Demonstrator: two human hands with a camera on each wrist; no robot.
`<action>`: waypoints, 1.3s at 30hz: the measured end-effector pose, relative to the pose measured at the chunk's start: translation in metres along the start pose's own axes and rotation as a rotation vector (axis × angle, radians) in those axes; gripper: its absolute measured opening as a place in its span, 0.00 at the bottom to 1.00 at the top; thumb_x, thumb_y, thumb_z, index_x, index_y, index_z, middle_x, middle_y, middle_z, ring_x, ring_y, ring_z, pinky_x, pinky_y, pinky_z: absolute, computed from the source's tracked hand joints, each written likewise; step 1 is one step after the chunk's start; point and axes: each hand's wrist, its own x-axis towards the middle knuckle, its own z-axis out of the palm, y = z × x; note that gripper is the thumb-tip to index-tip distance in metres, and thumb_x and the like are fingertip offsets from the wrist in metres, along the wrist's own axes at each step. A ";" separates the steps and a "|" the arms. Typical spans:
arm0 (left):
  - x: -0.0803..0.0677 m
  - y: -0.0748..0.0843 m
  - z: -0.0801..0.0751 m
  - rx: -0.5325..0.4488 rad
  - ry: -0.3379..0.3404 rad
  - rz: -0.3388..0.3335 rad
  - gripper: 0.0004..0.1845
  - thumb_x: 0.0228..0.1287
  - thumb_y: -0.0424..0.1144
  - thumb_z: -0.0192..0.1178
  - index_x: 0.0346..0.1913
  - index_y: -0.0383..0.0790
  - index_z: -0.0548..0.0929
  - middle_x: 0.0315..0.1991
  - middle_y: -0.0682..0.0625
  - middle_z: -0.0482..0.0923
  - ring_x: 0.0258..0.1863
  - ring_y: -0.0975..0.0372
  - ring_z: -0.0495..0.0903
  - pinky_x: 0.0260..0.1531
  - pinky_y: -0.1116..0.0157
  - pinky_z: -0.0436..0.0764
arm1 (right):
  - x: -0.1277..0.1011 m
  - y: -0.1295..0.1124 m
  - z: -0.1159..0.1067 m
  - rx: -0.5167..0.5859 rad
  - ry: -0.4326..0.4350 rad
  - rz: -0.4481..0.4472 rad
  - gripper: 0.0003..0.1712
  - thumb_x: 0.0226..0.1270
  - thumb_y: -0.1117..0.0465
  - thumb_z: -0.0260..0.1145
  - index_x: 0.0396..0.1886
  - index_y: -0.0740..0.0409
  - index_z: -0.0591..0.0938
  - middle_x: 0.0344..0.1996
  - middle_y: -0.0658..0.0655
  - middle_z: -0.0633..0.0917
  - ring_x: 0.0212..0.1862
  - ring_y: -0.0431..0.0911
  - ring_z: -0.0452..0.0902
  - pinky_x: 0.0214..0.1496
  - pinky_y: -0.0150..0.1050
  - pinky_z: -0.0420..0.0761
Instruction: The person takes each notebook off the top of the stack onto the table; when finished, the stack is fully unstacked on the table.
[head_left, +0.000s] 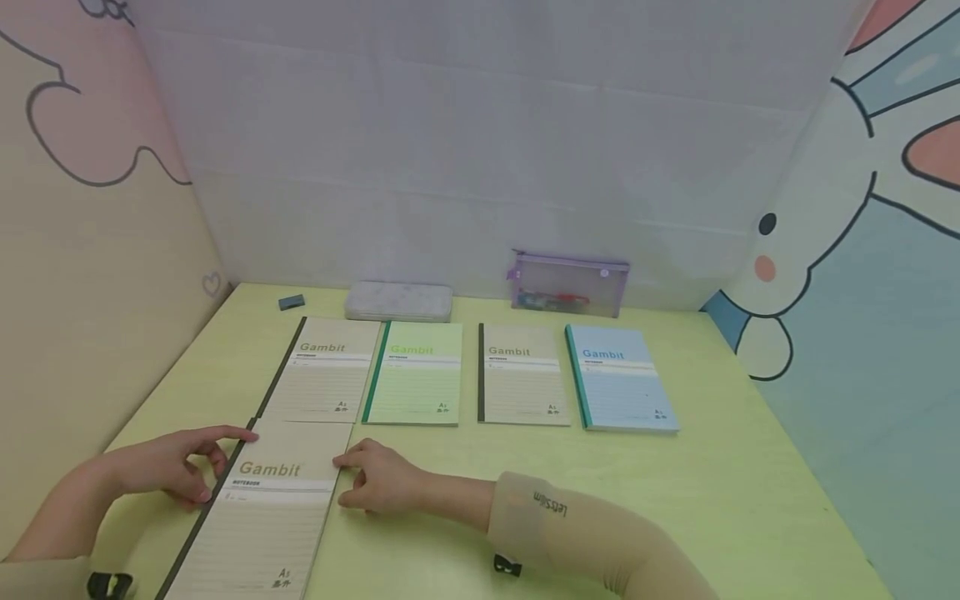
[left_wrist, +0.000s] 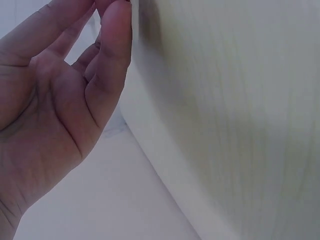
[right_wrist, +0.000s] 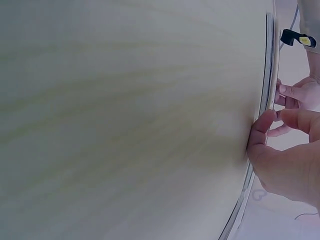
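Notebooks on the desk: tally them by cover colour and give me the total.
Beige notebooks: 3 – back left, back middle, and the near one between the left hand and right hand
Green notebook: 1
Blue notebook: 1
Total: 5

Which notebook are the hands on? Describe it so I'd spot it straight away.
On the yellow-green table, four Gambit notebooks lie in a row before the back wall. A fifth, the beige notebook, lies alone nearer the person, just below the row's leftmost book, with the left hand at its dark spine and the right hand at its other edge. No other book is touched.
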 end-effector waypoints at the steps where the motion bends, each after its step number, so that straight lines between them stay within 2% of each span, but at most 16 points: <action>1: 0.000 0.001 0.000 0.019 0.012 -0.016 0.35 0.56 0.28 0.62 0.67 0.35 0.61 0.40 0.40 0.67 0.22 0.64 0.76 0.24 0.68 0.79 | 0.000 0.000 0.000 0.004 0.005 -0.001 0.31 0.60 0.63 0.67 0.64 0.58 0.73 0.53 0.49 0.71 0.19 0.33 0.72 0.24 0.24 0.75; 5: 0.001 0.001 -0.003 0.074 0.064 -0.007 0.33 0.57 0.31 0.63 0.66 0.37 0.64 0.42 0.40 0.66 0.24 0.61 0.78 0.23 0.65 0.80 | -0.002 0.003 -0.003 -0.002 0.023 -0.012 0.31 0.59 0.62 0.69 0.64 0.54 0.73 0.54 0.48 0.72 0.21 0.33 0.72 0.24 0.24 0.75; 9: 0.002 0.008 -0.006 0.114 0.114 0.051 0.33 0.59 0.33 0.62 0.67 0.37 0.62 0.44 0.37 0.66 0.29 0.58 0.81 0.28 0.64 0.81 | -0.008 0.002 -0.011 -0.072 0.026 -0.064 0.31 0.59 0.61 0.69 0.63 0.51 0.74 0.54 0.49 0.75 0.26 0.30 0.72 0.29 0.22 0.74; 12: 0.004 0.023 -0.006 0.241 0.181 0.097 0.32 0.60 0.36 0.63 0.66 0.38 0.64 0.44 0.40 0.69 0.33 0.61 0.81 0.31 0.68 0.79 | -0.013 0.002 -0.020 -0.108 0.025 -0.111 0.30 0.59 0.60 0.69 0.63 0.51 0.74 0.54 0.50 0.76 0.28 0.29 0.71 0.33 0.21 0.74; 15: 0.008 0.039 -0.006 0.400 0.247 0.179 0.29 0.59 0.38 0.65 0.63 0.41 0.68 0.41 0.46 0.75 0.33 0.66 0.80 0.32 0.71 0.76 | -0.019 0.004 -0.029 -0.149 0.045 -0.152 0.29 0.60 0.60 0.69 0.62 0.51 0.74 0.55 0.51 0.76 0.29 0.29 0.71 0.34 0.21 0.73; 18: 0.013 0.059 -0.008 0.485 0.284 0.233 0.27 0.59 0.41 0.65 0.61 0.46 0.70 0.38 0.51 0.77 0.34 0.69 0.78 0.33 0.71 0.75 | -0.025 0.008 -0.041 -0.204 0.088 -0.184 0.28 0.60 0.59 0.68 0.61 0.50 0.74 0.57 0.50 0.75 0.31 0.29 0.72 0.36 0.21 0.73; 21: 0.020 0.078 -0.009 0.506 0.284 0.267 0.26 0.60 0.42 0.65 0.60 0.48 0.71 0.37 0.54 0.75 0.34 0.68 0.78 0.33 0.71 0.76 | -0.033 0.012 -0.056 -0.238 0.129 -0.205 0.27 0.60 0.58 0.68 0.61 0.49 0.75 0.57 0.48 0.75 0.35 0.34 0.74 0.37 0.22 0.72; 24: 0.028 0.096 -0.008 0.513 0.285 0.270 0.24 0.60 0.44 0.64 0.59 0.50 0.72 0.38 0.55 0.74 0.36 0.68 0.77 0.33 0.70 0.77 | -0.041 0.015 -0.072 -0.248 0.152 -0.221 0.26 0.61 0.58 0.68 0.60 0.50 0.75 0.56 0.49 0.75 0.38 0.40 0.76 0.37 0.24 0.72; 28: 0.041 0.123 -0.002 0.532 0.319 0.238 0.24 0.59 0.49 0.64 0.58 0.54 0.73 0.41 0.57 0.76 0.38 0.69 0.77 0.35 0.69 0.78 | -0.054 0.017 -0.095 -0.259 0.174 -0.242 0.25 0.62 0.59 0.67 0.60 0.53 0.75 0.55 0.52 0.76 0.42 0.47 0.75 0.36 0.27 0.74; 33: 0.064 0.156 0.008 0.560 0.361 0.245 0.27 0.58 0.54 0.64 0.60 0.55 0.72 0.42 0.58 0.77 0.42 0.65 0.77 0.39 0.67 0.79 | -0.074 0.016 -0.124 -0.311 0.214 -0.273 0.25 0.62 0.58 0.67 0.59 0.53 0.75 0.54 0.50 0.77 0.43 0.43 0.73 0.35 0.32 0.77; 36: 0.079 0.173 0.016 0.563 0.369 0.277 0.28 0.57 0.54 0.65 0.61 0.53 0.72 0.42 0.58 0.77 0.43 0.63 0.76 0.43 0.64 0.80 | -0.085 0.021 -0.142 -0.364 0.261 -0.274 0.25 0.61 0.56 0.68 0.59 0.52 0.75 0.53 0.47 0.78 0.43 0.40 0.72 0.40 0.34 0.77; 39: 0.094 0.189 0.024 0.553 0.379 0.304 0.29 0.57 0.51 0.66 0.61 0.52 0.73 0.41 0.58 0.77 0.44 0.63 0.76 0.45 0.61 0.79 | -0.097 0.029 -0.160 -0.397 0.316 -0.281 0.25 0.60 0.56 0.68 0.57 0.52 0.76 0.51 0.48 0.80 0.45 0.41 0.73 0.45 0.39 0.77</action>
